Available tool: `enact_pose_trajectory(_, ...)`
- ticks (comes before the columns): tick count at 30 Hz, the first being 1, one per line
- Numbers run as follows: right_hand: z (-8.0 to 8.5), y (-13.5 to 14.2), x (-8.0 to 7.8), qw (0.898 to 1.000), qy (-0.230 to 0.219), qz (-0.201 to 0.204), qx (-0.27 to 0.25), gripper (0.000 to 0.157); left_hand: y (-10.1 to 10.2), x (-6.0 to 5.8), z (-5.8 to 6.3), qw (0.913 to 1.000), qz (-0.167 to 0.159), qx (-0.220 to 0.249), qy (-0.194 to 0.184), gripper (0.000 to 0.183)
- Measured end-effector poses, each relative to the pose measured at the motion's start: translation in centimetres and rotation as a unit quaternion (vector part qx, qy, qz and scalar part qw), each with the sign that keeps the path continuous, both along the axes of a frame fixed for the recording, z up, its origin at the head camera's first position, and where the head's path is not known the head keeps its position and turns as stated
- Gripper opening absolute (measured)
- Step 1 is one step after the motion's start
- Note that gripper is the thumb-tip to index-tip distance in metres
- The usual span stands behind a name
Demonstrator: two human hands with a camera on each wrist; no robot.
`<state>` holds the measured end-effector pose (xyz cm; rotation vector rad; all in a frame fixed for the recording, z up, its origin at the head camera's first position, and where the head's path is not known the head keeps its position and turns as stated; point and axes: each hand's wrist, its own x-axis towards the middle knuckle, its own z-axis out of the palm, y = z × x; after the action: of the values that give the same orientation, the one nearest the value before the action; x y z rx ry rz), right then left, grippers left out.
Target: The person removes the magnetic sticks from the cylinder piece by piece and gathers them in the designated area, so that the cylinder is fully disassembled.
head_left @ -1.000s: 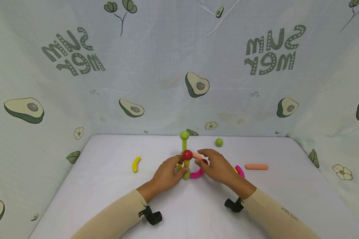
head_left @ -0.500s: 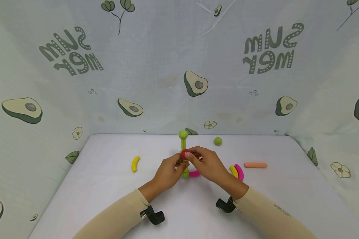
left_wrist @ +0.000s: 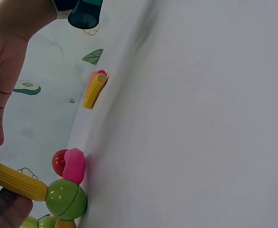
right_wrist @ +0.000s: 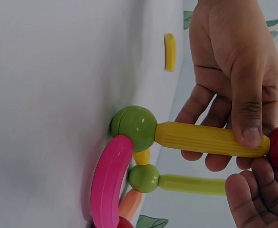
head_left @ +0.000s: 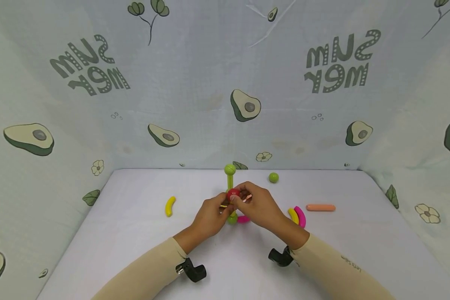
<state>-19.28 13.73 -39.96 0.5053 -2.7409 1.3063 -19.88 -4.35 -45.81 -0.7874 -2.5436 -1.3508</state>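
Observation:
My left hand (head_left: 208, 216) pinches an upright straight yellow stick (right_wrist: 200, 137) of a toy ball-and-stick construction. A red ball (head_left: 232, 193) caps that stick, and my right hand (head_left: 259, 205) holds it between thumb and fingers. The stick's lower end joins a green ball (right_wrist: 138, 127) at table level. From this ball runs a curved pink stick (right_wrist: 109, 183). Behind stands a lime-green stick (head_left: 230, 181) topped by another green ball (head_left: 230, 169). An orange stick (right_wrist: 130, 204) shows low in the construction, partly hidden.
Loose on the white table (head_left: 135, 250) lie a curved yellow stick (head_left: 170, 206) at left, a yellow piece (head_left: 293, 216) beside a curved pink piece (head_left: 300, 216) at right, and an orange stick (head_left: 320, 207). A loose green ball (head_left: 273, 177) sits at the back. A printed cloth (head_left: 202, 62) hangs behind.
My right hand has moved left from beside the construction onto the red ball and now pinches it. The left hand stays on the yellow stick.

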Motion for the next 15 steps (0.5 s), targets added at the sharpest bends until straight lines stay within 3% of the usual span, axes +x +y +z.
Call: enact_pose_trajectory(15, -0.58, 0.02, -0.14, 0.996, 0.080, 0.036, -0.020, 0.040, -0.12, -0.15, -0.06, 1.0000, -0.004, 0.000, 0.002, 0.024)
